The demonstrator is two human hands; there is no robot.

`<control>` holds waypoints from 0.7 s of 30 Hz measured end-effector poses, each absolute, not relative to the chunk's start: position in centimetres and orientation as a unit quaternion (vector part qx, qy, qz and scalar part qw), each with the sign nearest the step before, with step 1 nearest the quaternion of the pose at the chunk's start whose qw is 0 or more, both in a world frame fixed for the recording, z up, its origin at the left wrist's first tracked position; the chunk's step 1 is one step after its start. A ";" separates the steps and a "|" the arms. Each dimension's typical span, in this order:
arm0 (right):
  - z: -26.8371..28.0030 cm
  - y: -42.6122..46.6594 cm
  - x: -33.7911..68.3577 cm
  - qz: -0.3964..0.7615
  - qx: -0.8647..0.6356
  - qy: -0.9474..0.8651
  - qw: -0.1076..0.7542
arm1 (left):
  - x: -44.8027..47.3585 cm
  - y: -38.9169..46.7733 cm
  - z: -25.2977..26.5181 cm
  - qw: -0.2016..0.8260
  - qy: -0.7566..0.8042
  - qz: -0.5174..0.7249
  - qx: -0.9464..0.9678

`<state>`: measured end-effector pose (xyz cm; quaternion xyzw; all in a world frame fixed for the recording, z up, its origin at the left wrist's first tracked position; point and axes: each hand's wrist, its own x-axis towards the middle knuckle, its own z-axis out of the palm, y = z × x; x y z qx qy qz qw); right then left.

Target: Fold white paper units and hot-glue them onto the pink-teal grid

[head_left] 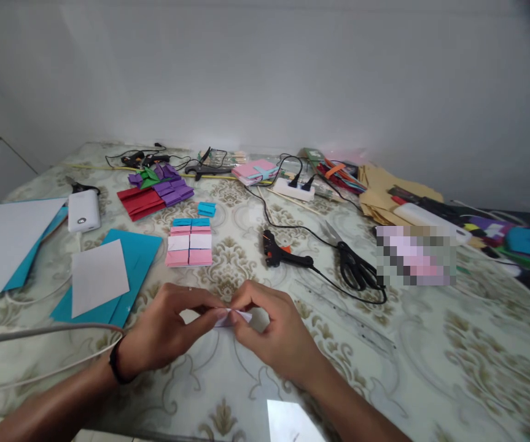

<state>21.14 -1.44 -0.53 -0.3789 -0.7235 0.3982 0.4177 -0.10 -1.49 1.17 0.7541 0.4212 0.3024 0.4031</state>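
Note:
Both hands meet low in the middle of the head view, pinching a small piece of white folded paper. My left hand grips its left part between thumb and forefinger. My right hand pinches the right part, and the fingers cover much of the paper. Beyond them lie folded paper strips in pink, white and blue, set in two columns. A small folded blue paper sits just behind these. To the right of the strips, a black glue gun rests on its side.
Black scissors and a clear ruler lie right. A white power bank, blue sheets and a white sheet are left. Folded red papers and a white power strip stand farther back, with cables crossing the patterned tablecloth.

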 end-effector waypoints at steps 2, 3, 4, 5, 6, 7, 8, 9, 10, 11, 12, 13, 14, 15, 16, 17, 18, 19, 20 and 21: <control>-0.4 -1.5 21.2 0.418 -0.384 -0.713 0.411 | -0.1 -1.6 1.2 0.372 0.407 0.318 0.771; -0.3 -1.5 21.2 0.427 -0.386 -0.708 0.410 | -0.1 -1.7 1.2 0.357 0.405 0.325 0.777; -0.2 -1.4 21.2 0.433 -0.386 -0.704 0.410 | -0.1 -1.7 1.1 0.345 0.403 0.330 0.780; -0.1 -1.4 21.3 0.436 -0.386 -0.702 0.411 | -0.1 -1.8 1.1 0.339 0.403 0.334 0.782; 0.0 -1.4 21.3 0.437 -0.385 -0.701 0.412 | -0.2 -1.8 1.1 0.337 0.403 0.334 0.783; 0.0 -1.3 21.4 0.436 -0.384 -0.702 0.412 | -0.2 -1.8 1.2 0.341 0.402 0.334 0.782; 0.1 -1.2 21.5 0.436 -0.384 -0.703 0.410 | -0.4 -1.7 1.2 0.350 0.401 0.331 0.779; 0.1 -1.0 21.7 0.435 -0.386 -0.705 0.406 | -0.5 -1.7 1.3 0.362 0.402 0.329 0.774; 0.0 -0.8 21.9 0.433 -0.392 -0.705 0.402 | -0.7 -1.6 1.5 0.376 0.407 0.330 0.765; 0.0 -0.6 22.2 0.432 -0.400 -0.703 0.399 | -0.9 -1.5 1.6 0.390 0.416 0.335 0.750; -0.1 -0.4 22.6 0.431 -0.409 -0.698 0.400 | -1.1 -1.3 1.8 0.404 0.428 0.346 0.731; -0.2 -0.2 23.0 0.430 -0.419 -0.690 0.404 | -1.2 -1.2 1.9 0.420 0.439 0.359 0.709; -0.3 0.0 23.3 0.433 -0.427 -0.680 0.410 | -1.3 -1.0 2.0 0.439 0.446 0.368 0.688; -0.3 0.1 23.6 0.434 -0.432 -0.671 0.419 | -1.3 -0.9 2.0 0.460 0.450 0.372 0.669; -0.2 0.1 23.7 0.436 -0.431 -0.665 0.426 | -1.3 -0.7 1.9 0.484 0.450 0.370 0.653; -0.2 0.1 23.8 0.438 -0.426 -0.665 0.430 | -1.1 -0.6 1.8 0.508 0.450 0.358 0.642; -0.1 0.0 23.7 0.441 -0.414 -0.672 0.427 | -0.9 -0.5 1.6 0.527 0.452 0.344 0.633; 0.0 -0.2 23.6 0.443 -0.399 -0.684 0.420 | -0.7 -0.5 1.3 0.543 0.450 0.333 0.625; 0.0 -0.4 23.3 0.445 -0.384 -0.698 0.409 | -0.4 -0.5 1.1 0.555 0.450 0.327 0.619; 0.1 -0.6 23.0 0.447 -0.370 -0.710 0.398 | -0.2 -0.5 0.9 0.562 0.450 0.321 0.615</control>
